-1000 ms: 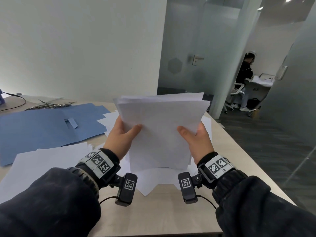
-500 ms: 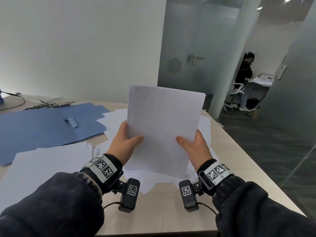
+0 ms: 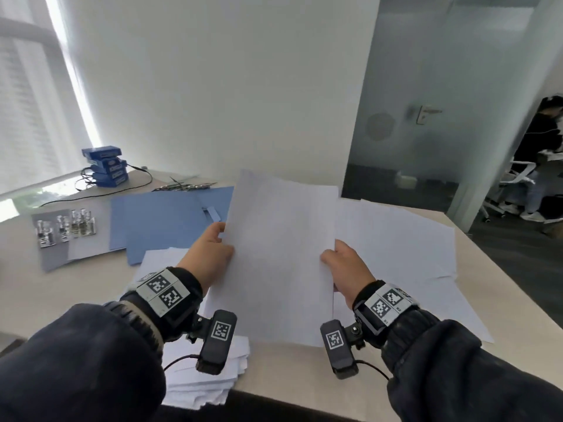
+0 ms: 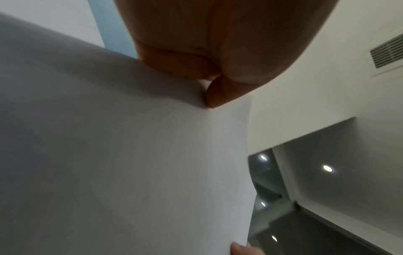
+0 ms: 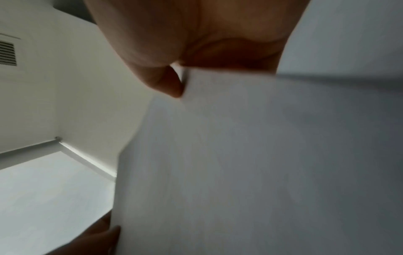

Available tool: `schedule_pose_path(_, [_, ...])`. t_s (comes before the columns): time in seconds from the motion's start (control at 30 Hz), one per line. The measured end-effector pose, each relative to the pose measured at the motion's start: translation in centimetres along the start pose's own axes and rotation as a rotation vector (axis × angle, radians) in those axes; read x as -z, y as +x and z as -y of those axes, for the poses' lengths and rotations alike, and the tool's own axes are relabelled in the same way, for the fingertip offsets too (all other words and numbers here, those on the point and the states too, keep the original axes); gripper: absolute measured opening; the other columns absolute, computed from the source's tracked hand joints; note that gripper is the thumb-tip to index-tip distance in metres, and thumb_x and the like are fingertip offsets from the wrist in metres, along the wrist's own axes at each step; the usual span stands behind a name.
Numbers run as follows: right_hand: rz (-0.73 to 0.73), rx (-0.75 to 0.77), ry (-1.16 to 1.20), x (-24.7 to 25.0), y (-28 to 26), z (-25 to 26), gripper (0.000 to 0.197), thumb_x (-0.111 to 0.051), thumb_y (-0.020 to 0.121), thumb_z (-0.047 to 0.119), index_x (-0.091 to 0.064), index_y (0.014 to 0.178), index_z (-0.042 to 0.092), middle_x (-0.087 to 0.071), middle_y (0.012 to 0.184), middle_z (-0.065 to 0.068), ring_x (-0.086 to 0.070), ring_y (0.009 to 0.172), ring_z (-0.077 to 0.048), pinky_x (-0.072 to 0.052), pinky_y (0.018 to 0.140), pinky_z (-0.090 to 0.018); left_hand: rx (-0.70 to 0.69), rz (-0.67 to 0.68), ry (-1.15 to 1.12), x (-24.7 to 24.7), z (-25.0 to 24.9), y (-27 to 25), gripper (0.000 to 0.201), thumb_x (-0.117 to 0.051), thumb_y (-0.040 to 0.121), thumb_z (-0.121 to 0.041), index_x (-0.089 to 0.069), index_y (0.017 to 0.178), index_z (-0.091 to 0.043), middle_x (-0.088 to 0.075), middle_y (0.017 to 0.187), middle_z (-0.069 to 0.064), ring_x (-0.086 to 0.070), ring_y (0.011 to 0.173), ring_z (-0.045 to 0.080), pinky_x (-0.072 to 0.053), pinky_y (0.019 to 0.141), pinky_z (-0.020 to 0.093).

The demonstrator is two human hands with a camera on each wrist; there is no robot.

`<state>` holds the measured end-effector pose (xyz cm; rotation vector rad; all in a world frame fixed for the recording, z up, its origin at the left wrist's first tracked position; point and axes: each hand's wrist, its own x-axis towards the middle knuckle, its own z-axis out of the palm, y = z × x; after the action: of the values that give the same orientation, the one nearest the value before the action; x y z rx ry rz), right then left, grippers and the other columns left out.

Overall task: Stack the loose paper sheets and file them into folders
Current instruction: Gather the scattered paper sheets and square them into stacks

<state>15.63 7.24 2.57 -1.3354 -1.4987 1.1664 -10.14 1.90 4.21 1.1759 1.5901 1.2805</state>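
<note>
The stack of white sheets [image 3: 280,257] is held upright above the surface [image 3: 286,373], between the two hands. It hides the fingers behind it, and both wrist views are blurred and mostly filled with paper. The left hand [image 3: 210,257] pinches the stack's left edge, thumb in front; the right hand [image 3: 345,269] pinches the right edge likewise. Loose sheets [image 3: 402,248] lie spread just to the right, a blue folder [image 3: 164,220] to the left, and another paper pile [image 3: 207,382] at the near edge.

held sheets [image 3: 280,257]: matt white paper, smooth. folders [image 3: 164,220]: matt blue card. table [image 3: 289,373]: pale smooth laminate. clips [image 3: 65,228]: shiny metal. sleeves [image 3: 76,360]: dark cloth.
</note>
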Motion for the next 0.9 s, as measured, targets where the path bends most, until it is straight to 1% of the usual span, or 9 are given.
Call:
schedule_pose_path(0.1, [0.182, -0.036, -0.069, -5.1, 0.4, -0.2, 0.013, -0.053, 0.09, 0.011, -0.062, 0.094, 0.003, -0.054, 0.077, -0.009, -0.044, 0.06, -0.021, -0.034, 0.051, -0.028, 0.098, -0.079, 0.223, 5.6, 2.4, -0.8, 0.063, -0.039, 0.089, 0.004, -0.045, 0.131, -0.042, -0.074, 0.106, 0.006, -0.072, 0.093, 0.035, -0.058, 0.09, 0.053])
schedule_pose_path(0.17, [0.253, -0.065, -0.088, -7.9, 0.2, -0.2, 0.011, -0.058, 0.092, 0.008, -0.067, 0.097, 0.007, -0.063, 0.076, -0.006, -0.051, 0.057, -0.02, -0.036, 0.048, -0.025, 0.139, -0.098, 0.314, 8.3, 3.9, -1.7, 0.069, -0.035, 0.089, 0.006, -0.041, 0.134, -0.047, -0.073, 0.11, 0.002, -0.071, 0.097, 0.032, -0.058, 0.092, 0.05])
schedule_pose_path(0.27, [0.339, -0.093, -0.134, -11.1, -0.1, -0.3, 0.013, -0.064, 0.091, 0.013, -0.067, 0.102, 0.006, -0.072, 0.084, -0.01, -0.061, 0.062, -0.024, -0.046, 0.052, -0.027, 0.204, -0.14, 0.332, 11.0, 6.1, -2.3, 0.066, -0.034, 0.091, 0.011, -0.05, 0.141, -0.028, -0.069, 0.122, 0.01, -0.068, 0.1, 0.032, -0.056, 0.091, 0.041])
schedule_pose_path(0.43, [0.381, -0.131, -0.117, -13.3, -0.3, -0.8, 0.017, -0.065, 0.093, 0.017, -0.067, 0.102, 0.003, -0.075, 0.09, -0.016, -0.068, 0.061, -0.025, -0.053, 0.059, -0.035, 0.255, -0.187, 0.338, 12.9, 7.5, -2.4, 0.063, -0.037, 0.092, 0.012, -0.05, 0.146, -0.017, -0.061, 0.138, 0.013, -0.063, 0.114, 0.031, -0.05, 0.096, 0.035])
schedule_pose_path(0.5, [0.358, -0.14, -0.122, -13.1, -0.4, -0.7, 0.019, -0.064, 0.094, 0.021, -0.067, 0.102, 0.005, -0.073, 0.085, -0.014, -0.065, 0.057, -0.022, -0.054, 0.057, -0.035, 0.234, -0.193, 0.326, 12.8, 7.1, -2.2, 0.062, -0.04, 0.093, 0.011, -0.049, 0.147, -0.017, -0.055, 0.143, 0.014, -0.06, 0.116, 0.031, -0.049, 0.098, 0.037])
schedule_pose_path(0.57, [0.32, -0.162, -0.114, -12.4, -0.6, -0.5, 0.019, -0.061, 0.096, 0.023, -0.066, 0.103, 0.006, -0.069, 0.079, -0.011, -0.06, 0.054, -0.018, -0.049, 0.047, -0.026, 0.199, -0.199, 0.345, 11.9, 6.3, -2.3, 0.06, -0.043, 0.094, 0.009, -0.051, 0.145, -0.021, -0.055, 0.135, 0.01, -0.06, 0.098, 0.022, -0.048, 0.082, 0.03])
schedule_pose_path(0.63, [0.3, -0.153, -0.11, -11.5, -0.7, -0.7, 0.019, -0.058, 0.097, 0.024, -0.066, 0.101, 0.007, -0.068, 0.081, -0.01, -0.059, 0.054, -0.016, -0.047, 0.047, -0.024, 0.136, -0.201, 0.333, 10.3, 5.3, -2.4, 0.057, -0.043, 0.094, 0.009, -0.057, 0.139, -0.023, -0.056, 0.124, 0.003, -0.055, 0.083, 0.01, -0.044, 0.07, 0.023])
schedule_pose_path(0.73, [0.267, -0.08, -0.153, -9.6, -0.8, -1.3, 0.019, -0.057, 0.098, 0.027, -0.068, 0.096, 0.011, -0.072, 0.084, -0.005, -0.063, 0.061, -0.014, -0.05, 0.053, -0.027, 0.016, -0.153, 0.22, 6.6, 3.9, -3.0, 0.046, -0.047, 0.092, 0.009, -0.067, 0.12, -0.021, -0.066, 0.124, -0.005, -0.06, 0.105, 0.012, -0.044, 0.088, 0.026])
schedule_pose_path(0.9, [0.078, -0.001, -0.182, -4.5, -1.0, -2.9, 0.017, -0.058, 0.096, 0.027, -0.07, 0.089, 0.018, -0.074, 0.083, 0.003, -0.064, 0.067, -0.011, -0.051, 0.067, -0.028, -0.039, 0.055, 0.118, -0.9, 2.9, -3.7, 0.03, -0.056, 0.097, -0.007, -0.069, 0.113, -0.029, -0.071, 0.113, -0.015, -0.065, 0.106, 0.006, -0.052, 0.092, 0.029])
